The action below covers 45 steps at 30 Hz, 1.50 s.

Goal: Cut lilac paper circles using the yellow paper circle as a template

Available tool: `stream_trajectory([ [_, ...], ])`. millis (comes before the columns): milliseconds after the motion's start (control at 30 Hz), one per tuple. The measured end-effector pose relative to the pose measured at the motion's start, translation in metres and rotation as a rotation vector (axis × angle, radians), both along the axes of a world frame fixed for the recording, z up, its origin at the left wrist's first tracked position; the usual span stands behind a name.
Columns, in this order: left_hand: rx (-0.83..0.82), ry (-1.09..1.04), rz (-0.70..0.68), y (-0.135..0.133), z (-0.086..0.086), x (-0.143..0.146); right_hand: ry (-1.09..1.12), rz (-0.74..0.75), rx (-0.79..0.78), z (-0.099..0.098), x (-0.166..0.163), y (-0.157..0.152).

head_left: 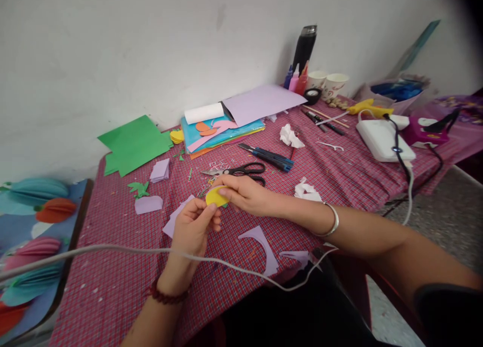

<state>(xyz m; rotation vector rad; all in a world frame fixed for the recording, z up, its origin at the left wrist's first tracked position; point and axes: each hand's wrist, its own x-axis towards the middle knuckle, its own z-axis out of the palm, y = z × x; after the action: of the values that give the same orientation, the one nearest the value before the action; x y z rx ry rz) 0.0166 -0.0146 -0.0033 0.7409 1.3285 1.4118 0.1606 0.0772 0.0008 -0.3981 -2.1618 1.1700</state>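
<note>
A small yellow paper cut-out (pixel 216 195) is held over the red checked tablecloth (pixel 113 286) by both hands. My left hand (pixel 194 229) pinches its lower edge from below with closed fingers. My right hand (pixel 247 193) grips its right side, fingers curled round it. Black-handled scissors (pixel 241 171) lie just behind my right hand. Lilac paper scraps (pixel 264 244) lie in front of the hands, and a lilac cut-out (pixel 148 204) lies to the left.
Green paper sheets (pixel 132 143) and a stack of coloured paper (pixel 222 128) lie at the back. Pens (pixel 269 157), crumpled tissue (pixel 290 136), a glue gun (pixel 368 107), cups (pixel 335 84), a black bottle (pixel 305 48) and a white box (pixel 383 140) crowd the right. A white cable (pixel 113 249) crosses in front.
</note>
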Motion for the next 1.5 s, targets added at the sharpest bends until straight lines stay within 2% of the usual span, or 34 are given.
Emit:
stream_trajectory([
  [200,-0.051,-0.15,0.029,0.002,0.002,-0.002,-0.032,0.013,0.025,-0.002,-0.002,0.004],
  [467,-0.033,-0.162,0.046,0.002,0.0,-0.006,-0.078,0.025,0.047,-0.002,-0.001,0.006],
  [533,0.0,-0.137,0.071,0.002,0.0,-0.005,-0.102,0.028,-0.018,-0.003,-0.001,0.008],
  [700,0.174,0.118,0.097,-0.003,-0.001,0.001,-0.088,0.154,-0.417,-0.012,-0.002,0.011],
  [833,0.252,0.311,0.081,-0.008,0.001,0.003,-0.043,0.255,-0.562,-0.017,-0.005,0.01],
  [1000,0.264,0.323,0.043,-0.009,0.0,0.001,-0.012,0.241,-0.649,-0.015,-0.005,0.008],
  [1267,0.308,0.172,0.082,-0.002,-0.006,-0.003,0.025,0.284,-0.697,-0.015,-0.005,0.008],
  [1500,0.279,0.208,0.124,0.002,-0.007,-0.008,0.041,0.275,-0.756,-0.013,-0.005,0.007],
])
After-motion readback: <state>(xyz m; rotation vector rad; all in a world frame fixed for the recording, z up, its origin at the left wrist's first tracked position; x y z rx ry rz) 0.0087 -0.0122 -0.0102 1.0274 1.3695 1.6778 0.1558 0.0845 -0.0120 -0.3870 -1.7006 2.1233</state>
